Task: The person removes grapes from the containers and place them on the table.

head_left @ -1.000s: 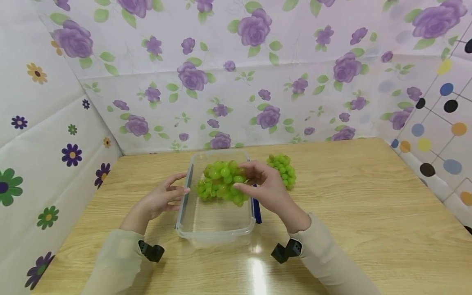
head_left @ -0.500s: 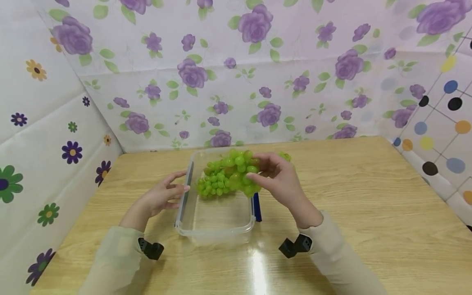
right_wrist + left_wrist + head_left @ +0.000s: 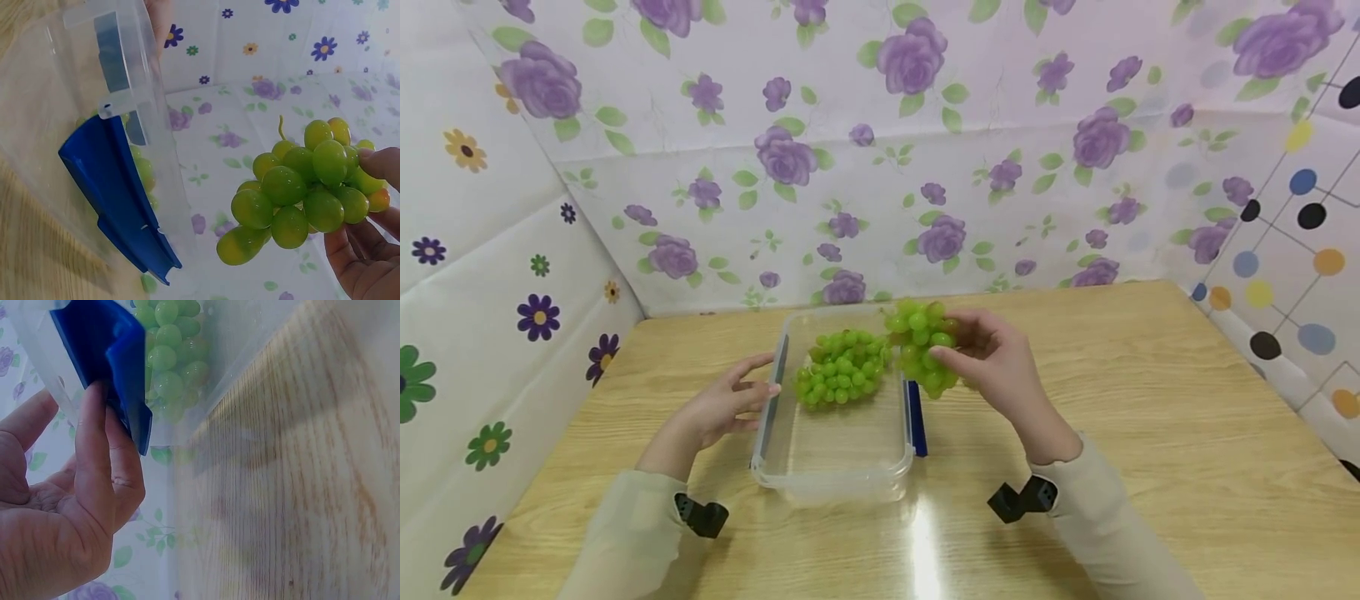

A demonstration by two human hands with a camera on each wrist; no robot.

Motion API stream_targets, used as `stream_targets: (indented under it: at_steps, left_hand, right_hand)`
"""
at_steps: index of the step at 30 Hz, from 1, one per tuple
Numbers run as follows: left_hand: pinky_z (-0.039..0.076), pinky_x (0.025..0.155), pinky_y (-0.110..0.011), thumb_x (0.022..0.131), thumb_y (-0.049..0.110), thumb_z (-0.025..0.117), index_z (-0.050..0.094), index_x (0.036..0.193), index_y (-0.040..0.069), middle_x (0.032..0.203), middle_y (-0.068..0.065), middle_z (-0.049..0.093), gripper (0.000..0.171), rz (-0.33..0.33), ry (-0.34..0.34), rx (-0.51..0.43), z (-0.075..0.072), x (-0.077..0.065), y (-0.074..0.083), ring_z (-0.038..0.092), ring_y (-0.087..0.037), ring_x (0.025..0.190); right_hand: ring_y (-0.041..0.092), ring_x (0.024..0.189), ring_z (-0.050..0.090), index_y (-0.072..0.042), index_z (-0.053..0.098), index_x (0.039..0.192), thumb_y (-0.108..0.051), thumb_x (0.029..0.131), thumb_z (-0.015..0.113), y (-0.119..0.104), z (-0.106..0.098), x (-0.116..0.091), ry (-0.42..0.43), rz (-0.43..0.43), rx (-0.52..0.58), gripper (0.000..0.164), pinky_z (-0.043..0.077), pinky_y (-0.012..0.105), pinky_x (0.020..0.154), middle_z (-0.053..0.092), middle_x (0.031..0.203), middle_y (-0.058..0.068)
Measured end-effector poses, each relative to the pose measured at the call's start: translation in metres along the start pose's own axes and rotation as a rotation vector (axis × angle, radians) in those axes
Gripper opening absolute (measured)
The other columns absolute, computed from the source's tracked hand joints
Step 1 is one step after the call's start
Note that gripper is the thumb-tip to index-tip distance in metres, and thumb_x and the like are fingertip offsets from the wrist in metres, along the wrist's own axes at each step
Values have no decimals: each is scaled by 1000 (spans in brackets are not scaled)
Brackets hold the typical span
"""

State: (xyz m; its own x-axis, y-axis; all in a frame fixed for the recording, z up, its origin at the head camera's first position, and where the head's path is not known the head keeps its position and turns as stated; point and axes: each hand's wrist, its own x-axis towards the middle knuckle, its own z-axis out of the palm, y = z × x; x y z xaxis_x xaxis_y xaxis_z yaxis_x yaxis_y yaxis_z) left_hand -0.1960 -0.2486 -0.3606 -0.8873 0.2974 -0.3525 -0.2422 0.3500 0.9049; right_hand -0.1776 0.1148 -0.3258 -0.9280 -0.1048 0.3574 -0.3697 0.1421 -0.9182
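Taking the clear container (image 3: 835, 481) as dial centre, we locate the held grape bunch (image 3: 922, 346) at two o'clock, pinched between thumb and fingers of the right hand (image 3: 1000, 367). At nine o'clock, we note the left hand (image 3: 718, 412), fingers apart, touching a blue latch (image 3: 128, 356). The second grape bunch (image 3: 842, 371) lies inside, toward twelve.

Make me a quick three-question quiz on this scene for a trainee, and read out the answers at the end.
1. Multiple choice: what does the right hand hold?
a) a spoon
b) a bunch of green grapes
c) a blue cup

2. True or false: the clear container has nothing inside.

3. Short answer: what colour is the side flap nearest the left hand?

Key: 1: b. 2: False; another bunch lies inside. 3: Blue.
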Motion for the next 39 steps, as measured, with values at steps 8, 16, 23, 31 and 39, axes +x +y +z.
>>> stream_targets:
  at_steps: [8,16,23,31,39]
  left_hand:
    - [49,81,-31,96,34,56,7,155,24,150,-25,24,77,-5,5,10,1,0,1,34,-41,129]
    - [49,79,-31,96,33,57,8,155,24,149,-25,26,77,-12,10,-4,1,0,0,40,-33,121]
    - [49,79,-31,96,33,57,9,154,25,149,-24,26,76,-12,10,-4,0,2,0,41,-32,120]
    - [50,79,-30,96,32,57,7,155,25,150,-25,23,78,-18,-9,-2,-1,2,3,35,-41,128]
    - [49,84,-32,96,32,57,5,155,25,151,-26,20,79,-26,-28,-2,-2,2,2,26,-47,135]
  right_hand:
    - [7,85,62,-1,62,118,-4,82,74,1,-12,5,59,-19,-30,38,52,20,74,65,102,10]
    - [4,84,62,-1,61,119,-9,83,74,4,-29,12,140,17,-77,39,51,18,75,65,97,-2]
    - [4,83,60,-2,60,122,-17,85,73,8,-43,16,181,34,-104,42,50,16,72,61,92,-14]
    - [5,82,58,-5,61,122,-22,85,73,15,-51,22,224,53,-132,43,49,17,69,59,94,-15]
    - [4,84,57,-7,60,125,-26,85,72,21,-58,27,232,130,-156,46,48,16,70,58,99,-12]
